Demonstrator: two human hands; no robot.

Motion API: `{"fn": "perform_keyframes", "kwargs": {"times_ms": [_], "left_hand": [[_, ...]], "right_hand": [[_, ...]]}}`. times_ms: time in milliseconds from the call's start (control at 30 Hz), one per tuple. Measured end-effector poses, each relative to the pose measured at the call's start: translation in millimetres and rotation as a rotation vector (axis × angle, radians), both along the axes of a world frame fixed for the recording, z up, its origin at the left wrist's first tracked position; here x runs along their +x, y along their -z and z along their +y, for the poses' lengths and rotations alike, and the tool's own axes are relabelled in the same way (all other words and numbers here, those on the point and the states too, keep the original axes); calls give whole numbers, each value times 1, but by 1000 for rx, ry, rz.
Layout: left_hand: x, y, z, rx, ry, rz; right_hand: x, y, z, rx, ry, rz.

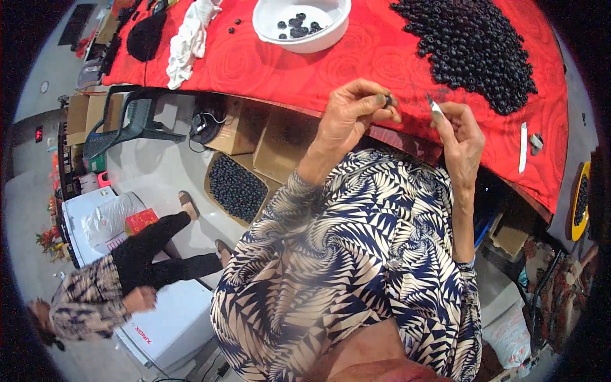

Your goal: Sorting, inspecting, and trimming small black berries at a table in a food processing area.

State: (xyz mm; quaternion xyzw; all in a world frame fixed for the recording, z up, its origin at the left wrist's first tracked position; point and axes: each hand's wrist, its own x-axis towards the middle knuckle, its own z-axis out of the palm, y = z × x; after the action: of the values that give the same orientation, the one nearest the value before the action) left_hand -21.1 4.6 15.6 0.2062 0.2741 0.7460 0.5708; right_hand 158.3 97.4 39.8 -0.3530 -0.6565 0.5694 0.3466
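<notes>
Pinched between the thumb and fingers of my left hand (pixel 356 114) is a small black round piece (pixel 389 100). My right hand (pixel 461 134) grips a small knife (pixel 435 108) with a white handle, its thin dark blade pointing up and toward the left hand. Blade and piece are apart. Both hands are above the near edge of a table with a red rose-patterned cloth (pixel 254 70). Beyond the right hand spreads a large pile of similar black pieces (pixel 477 51), many with a hole. A white bowl (pixel 318 43) beyond the left hand holds several more.
A crumpled white cloth (pixel 189 44) and a dark cap-like item (pixel 147 38) lie at the table's left. At right are a white strip (pixel 523 148) and a yellow tray (pixel 580 200). Below left stand a carton of black pieces (pixel 237 188), a chair (pixel 137 134) and another person (pixel 95 293).
</notes>
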Motion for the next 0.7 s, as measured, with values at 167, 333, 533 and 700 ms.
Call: {"fn": "perform_keyframes", "kwargs": {"times_ms": [167, 333, 533, 700], "left_hand": [[-39, -57, 21, 6, -350, 684], [-108, -72, 31, -125, -674, 1338], [-118, -57, 50, -298, -652, 1794], [-61, -59, 79, -58, -277, 1578]], "right_hand": [[9, 7, 2, -64, 39, 33], [4, 0, -1, -22, 20, 77], [15, 10, 5, 31, 43, 48], [14, 3, 2, 29, 30, 35]]}}
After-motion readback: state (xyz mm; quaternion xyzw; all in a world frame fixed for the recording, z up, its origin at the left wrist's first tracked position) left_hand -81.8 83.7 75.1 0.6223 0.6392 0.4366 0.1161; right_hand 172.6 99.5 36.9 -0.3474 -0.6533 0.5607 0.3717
